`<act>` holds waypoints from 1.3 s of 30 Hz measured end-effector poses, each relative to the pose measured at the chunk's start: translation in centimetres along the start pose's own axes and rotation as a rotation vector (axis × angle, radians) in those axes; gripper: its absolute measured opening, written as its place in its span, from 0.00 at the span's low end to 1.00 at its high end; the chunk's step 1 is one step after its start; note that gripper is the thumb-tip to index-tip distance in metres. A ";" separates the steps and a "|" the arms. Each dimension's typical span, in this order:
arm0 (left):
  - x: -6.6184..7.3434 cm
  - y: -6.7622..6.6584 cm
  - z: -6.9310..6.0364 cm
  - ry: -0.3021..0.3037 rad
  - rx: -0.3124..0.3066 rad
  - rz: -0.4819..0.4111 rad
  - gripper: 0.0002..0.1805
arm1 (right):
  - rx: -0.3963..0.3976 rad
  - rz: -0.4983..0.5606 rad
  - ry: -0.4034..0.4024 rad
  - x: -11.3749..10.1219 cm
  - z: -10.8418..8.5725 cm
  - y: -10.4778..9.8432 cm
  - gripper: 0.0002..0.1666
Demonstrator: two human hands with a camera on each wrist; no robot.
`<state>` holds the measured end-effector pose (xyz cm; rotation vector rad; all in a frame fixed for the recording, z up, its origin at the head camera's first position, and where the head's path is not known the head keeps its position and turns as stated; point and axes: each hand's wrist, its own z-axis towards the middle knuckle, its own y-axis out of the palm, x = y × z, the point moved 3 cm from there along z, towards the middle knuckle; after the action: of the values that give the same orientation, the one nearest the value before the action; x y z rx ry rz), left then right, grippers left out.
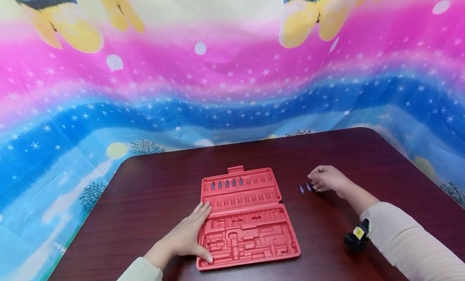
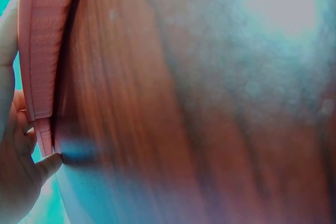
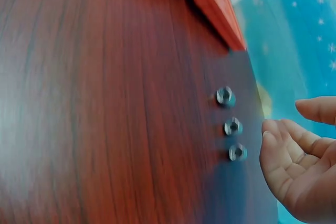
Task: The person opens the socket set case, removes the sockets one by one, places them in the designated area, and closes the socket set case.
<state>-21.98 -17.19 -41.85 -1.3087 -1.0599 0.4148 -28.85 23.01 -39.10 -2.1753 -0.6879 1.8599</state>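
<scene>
A red plastic tool case lies unfolded on the table, its lid away from me. Several dark bit sockets stand in the lid's upper row. My left hand rests on the case's left edge, fingers extended and thumb over the lower corner. In the left wrist view, this hand is beside the case's side wall. Right of the case, three bit sockets lie in a row. My right hand hovers by them, thumb and fingertips apart and nothing visible between them.
A dark reddish-brown wooden table holds everything. Behind it hangs a colourful cloth with snowflakes. A small black device with a yellow label sits at my right wrist. The case's moulded slots show in its lower half.
</scene>
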 end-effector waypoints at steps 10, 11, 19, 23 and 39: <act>0.1 0.0 -0.2 0.006 0.001 0.007 0.68 | -0.043 0.137 0.010 -1.6 0.4 2.5 0.20; 0.1 0.1 -0.2 0.008 0.000 0.008 0.68 | -0.046 0.143 0.008 -1.8 0.4 2.7 0.20; 0.3 0.0 0.0 0.027 -0.005 0.016 0.67 | -0.055 0.177 -0.027 -2.6 0.8 4.1 0.19; 0.3 -0.1 0.0 0.031 0.000 0.023 0.67 | -0.055 0.190 -0.041 -3.4 1.3 5.1 0.19; 0.2 -0.1 0.0 0.024 -0.006 0.011 0.66 | -0.105 0.280 -0.035 -6.3 3.2 9.1 0.17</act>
<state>-21.92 -17.11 -41.68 -1.3223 -1.0356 0.4034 -30.65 11.70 -38.14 -2.4182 -0.5194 2.0414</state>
